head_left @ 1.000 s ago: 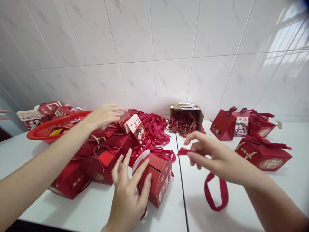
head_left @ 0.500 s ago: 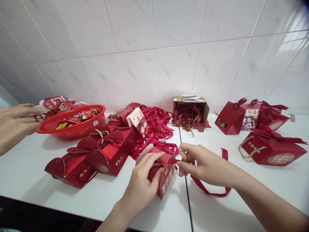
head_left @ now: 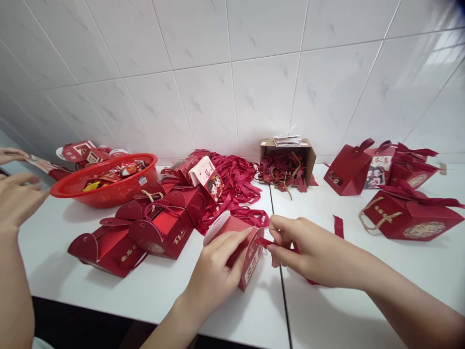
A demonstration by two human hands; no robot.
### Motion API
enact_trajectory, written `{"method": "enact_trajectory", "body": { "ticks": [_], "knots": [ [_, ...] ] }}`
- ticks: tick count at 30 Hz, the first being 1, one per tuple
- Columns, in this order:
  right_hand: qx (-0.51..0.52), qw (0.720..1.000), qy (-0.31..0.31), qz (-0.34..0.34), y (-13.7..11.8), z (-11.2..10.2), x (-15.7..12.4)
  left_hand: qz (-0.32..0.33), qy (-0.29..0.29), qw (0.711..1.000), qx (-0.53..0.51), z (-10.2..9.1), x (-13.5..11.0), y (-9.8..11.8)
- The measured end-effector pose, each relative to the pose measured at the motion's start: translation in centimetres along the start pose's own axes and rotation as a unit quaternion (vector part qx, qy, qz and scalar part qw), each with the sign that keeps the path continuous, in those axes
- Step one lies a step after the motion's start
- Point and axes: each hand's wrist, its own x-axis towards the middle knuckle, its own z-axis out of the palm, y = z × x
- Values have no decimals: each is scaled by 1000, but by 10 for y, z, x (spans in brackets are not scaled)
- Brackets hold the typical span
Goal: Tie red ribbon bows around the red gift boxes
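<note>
My left hand [head_left: 214,271] is wrapped round a small red gift box [head_left: 250,254] that lies on its side on the white table [head_left: 174,286]. My right hand [head_left: 305,247] pinches the end of a red ribbon [head_left: 338,226] right at the box's flap, where the ribbon meets the box. The rest of the ribbon trails behind my right hand and is mostly hidden by it. Just left of the held box stand two open red boxes [head_left: 160,228] with curved flaps.
Another person's hands [head_left: 16,196] hover at the far left near a red basin [head_left: 105,186] of sweets. A heap of red ribbons [head_left: 236,189] and a cardboard carton [head_left: 288,162] lie by the tiled wall. Finished red boxes [head_left: 407,215] stand at the right.
My left hand went from lying flat on the box to gripping it. My right hand brought the ribbon end to the box's flap. The other person's arm withdrew from the middle to the far left.
</note>
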Motion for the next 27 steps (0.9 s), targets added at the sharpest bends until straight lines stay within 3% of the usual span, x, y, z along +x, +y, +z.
{"method": "enact_trajectory", "body": {
  "ticks": [5,9,27],
  "knots": [
    [-40,999,0,14,0,2,0,-2,35,999,-7,6,0,1],
    [-52,998,14,12,0,2,-2,-9,31,999,-10,8,0,2],
    [-9,1000,11,10,-5,1,-3,9,46,998,33,9,-3,5]
  ]
}}
